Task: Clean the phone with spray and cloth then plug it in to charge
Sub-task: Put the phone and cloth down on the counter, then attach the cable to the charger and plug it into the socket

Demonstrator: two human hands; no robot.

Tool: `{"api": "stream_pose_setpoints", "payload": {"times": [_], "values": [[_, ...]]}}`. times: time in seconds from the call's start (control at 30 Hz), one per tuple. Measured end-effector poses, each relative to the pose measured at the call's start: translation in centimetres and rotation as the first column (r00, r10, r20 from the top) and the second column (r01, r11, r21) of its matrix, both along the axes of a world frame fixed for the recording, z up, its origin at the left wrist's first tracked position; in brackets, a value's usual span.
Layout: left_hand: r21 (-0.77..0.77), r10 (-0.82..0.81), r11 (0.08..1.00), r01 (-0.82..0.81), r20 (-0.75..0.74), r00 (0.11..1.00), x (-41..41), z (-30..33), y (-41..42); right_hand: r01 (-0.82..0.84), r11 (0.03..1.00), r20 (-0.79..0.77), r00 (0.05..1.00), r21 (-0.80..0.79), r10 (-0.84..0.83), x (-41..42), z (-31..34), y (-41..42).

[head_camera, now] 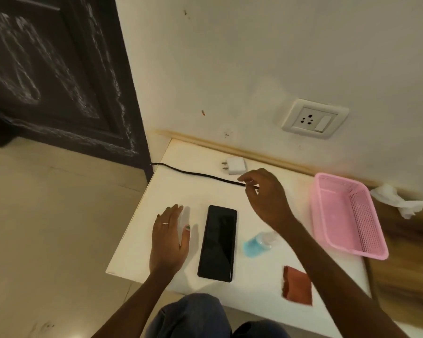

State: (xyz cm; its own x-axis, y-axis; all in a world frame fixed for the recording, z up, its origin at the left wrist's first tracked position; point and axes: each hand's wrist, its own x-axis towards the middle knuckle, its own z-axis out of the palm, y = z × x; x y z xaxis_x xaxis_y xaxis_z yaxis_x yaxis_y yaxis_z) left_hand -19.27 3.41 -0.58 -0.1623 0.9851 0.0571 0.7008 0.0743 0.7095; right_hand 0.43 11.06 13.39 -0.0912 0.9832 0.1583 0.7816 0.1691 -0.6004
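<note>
Your right hand (261, 191) pinches the cable (195, 173) end beyond the phone's (217, 242) far short edge; your left hand (170, 236) rests flat just beside its long side.

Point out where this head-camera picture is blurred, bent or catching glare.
Head view: the right hand at the black cable is slightly smeared, and the spray bottle and the floor past the pink basket are streaked by motion; the phone stays sharp, its dark screen carrying faint reflections; the wide lens tilts the door and wall socket; light is soft and warm.
</note>
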Motion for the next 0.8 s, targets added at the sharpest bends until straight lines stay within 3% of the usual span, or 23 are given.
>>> {"api": "stream_pose_setpoints", "payload": {"times": [0.1,0.2,0.4,0.57,0.8], "values": [[0.011,-0.021,1.0,0.021,-0.024,0.999,-0.1,-0.1,0.0,-0.079,0.977,0.218,0.968,-0.196,0.121,1.0,-1.9,5.0],[0.008,-0.025,1.0,0.026,-0.055,0.998,-0.1,-0.2,0.1,-0.084,0.941,0.336,0.92,-0.328,0.2,1.0,-3.8,8.9],[-0.013,-0.028,1.0,0.027,-0.091,0.996,-0.1,-0.5,0.4,-0.097,0.916,0.539,0.783,-0.389,0.312,0.8,-7.0,13.1],[-0.017,-0.016,1.0,0.014,-0.099,0.995,-0.1,-0.9,0.4,-0.051,0.959,0.551,0.81,-0.278,0.203,0.4,-7.7,13.7],[-0.041,0.001,0.999,-0.005,-0.093,0.996,0.0,-1.3,0.4,-0.083,0.947,0.285,0.942,-0.31,0.176,-0.2,-6.0,12.5]]}}
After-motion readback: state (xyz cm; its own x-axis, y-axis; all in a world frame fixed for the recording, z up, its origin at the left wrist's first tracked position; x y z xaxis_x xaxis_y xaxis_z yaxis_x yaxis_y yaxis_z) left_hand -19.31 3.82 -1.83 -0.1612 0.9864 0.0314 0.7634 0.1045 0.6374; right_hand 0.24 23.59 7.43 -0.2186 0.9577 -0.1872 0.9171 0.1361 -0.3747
